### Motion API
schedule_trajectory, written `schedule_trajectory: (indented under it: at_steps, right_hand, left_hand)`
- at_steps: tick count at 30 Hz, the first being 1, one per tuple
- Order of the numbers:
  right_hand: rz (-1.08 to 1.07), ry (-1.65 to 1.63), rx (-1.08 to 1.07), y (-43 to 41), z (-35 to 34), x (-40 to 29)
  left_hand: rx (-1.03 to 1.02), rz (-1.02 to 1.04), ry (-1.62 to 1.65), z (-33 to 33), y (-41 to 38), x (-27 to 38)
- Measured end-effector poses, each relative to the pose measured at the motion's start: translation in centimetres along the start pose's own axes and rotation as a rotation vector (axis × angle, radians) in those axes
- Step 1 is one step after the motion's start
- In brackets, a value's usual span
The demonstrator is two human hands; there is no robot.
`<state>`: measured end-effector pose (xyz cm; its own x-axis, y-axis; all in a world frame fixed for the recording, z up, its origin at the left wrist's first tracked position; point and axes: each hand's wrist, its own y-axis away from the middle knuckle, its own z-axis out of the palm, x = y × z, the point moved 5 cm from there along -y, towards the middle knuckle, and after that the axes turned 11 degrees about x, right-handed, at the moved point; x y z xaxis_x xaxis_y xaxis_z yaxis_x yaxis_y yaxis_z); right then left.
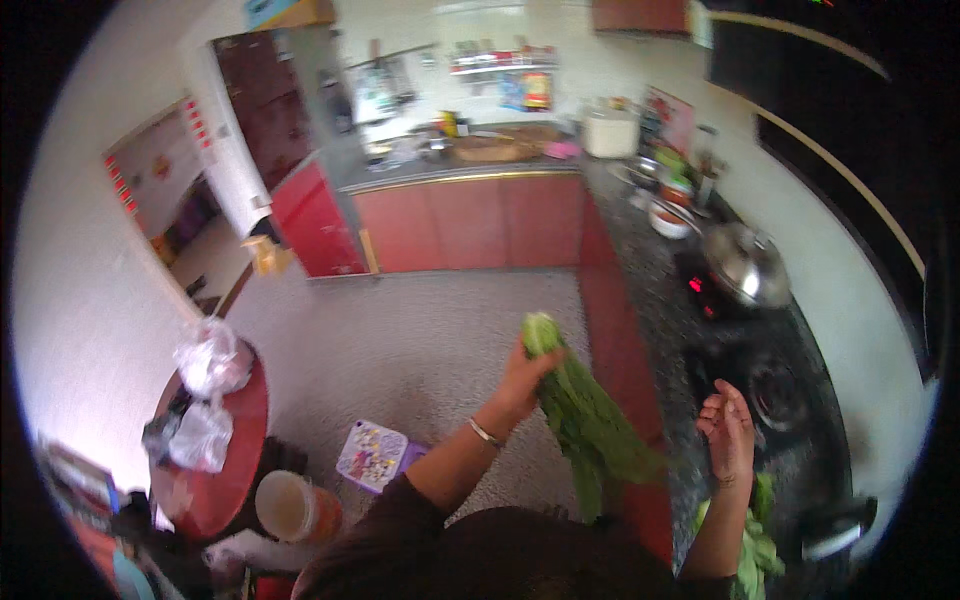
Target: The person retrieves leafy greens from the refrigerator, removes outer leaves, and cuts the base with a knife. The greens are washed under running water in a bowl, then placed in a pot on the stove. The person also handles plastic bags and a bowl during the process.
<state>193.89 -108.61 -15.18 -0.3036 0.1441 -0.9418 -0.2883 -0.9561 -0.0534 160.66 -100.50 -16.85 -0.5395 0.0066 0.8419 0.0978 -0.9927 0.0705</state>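
Observation:
My left hand [531, 373] grips a head of leafy green lettuce [581, 409] near its pale cut base. The long leaves hang down and to the right, in front of the red cabinet side. A bracelet circles the left wrist. My right hand [727, 420] is raised over the dark stone counter [690, 360], its fingers apart and loosely curled, with nothing in them. More green leaves [757, 551] lie on the counter beside the right forearm, which partly hides them.
A lidded steel wok [746, 266] sits on a cooker with lit red digits. A white bowl [673, 219] stands behind it. To the left are a round red table [251, 427] with plastic bags [214, 356], a plastic bucket [289, 506] and a purple-edged patterned stool [373, 454].

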Motion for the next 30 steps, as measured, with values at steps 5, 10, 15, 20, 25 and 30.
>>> schedule_trajectory:
  at_steps: [5, 10, 15, 20, 25, 30]
  right_hand:
    - [-0.006, 0.084, -0.64, -3.5, 18.1, 6.3]
    - [-0.15, 0.311, -1.064, -3.2, 34.8, 14.4]
    - [-0.177, 0.388, -1.345, -1.3, 50.3, 17.8]
    - [-0.064, 0.22, -1.541, 0.6, 60.3, 23.1]
    - [-0.053, 0.238, -1.711, -1.8, 66.8, 27.9]
    - [-0.067, 0.148, -1.979, -7.7, 74.3, 29.5]
  left_hand:
    - [0.03, 0.095, -0.146, -5.1, 0.9, 3.1]
    - [0.14, 0.25, -0.023, -13.4, -2.7, 7.5]
    - [0.344, 0.371, 0.086, -23.2, -3.5, 15.5]
    - [0.535, 0.474, 0.122, -31.2, -4.6, 19.1]
    - [0.611, 0.457, 0.172, -36.1, -8.4, 20.8]
    - [0.571, 0.568, 0.193, -39.2, -15.2, 24.0]
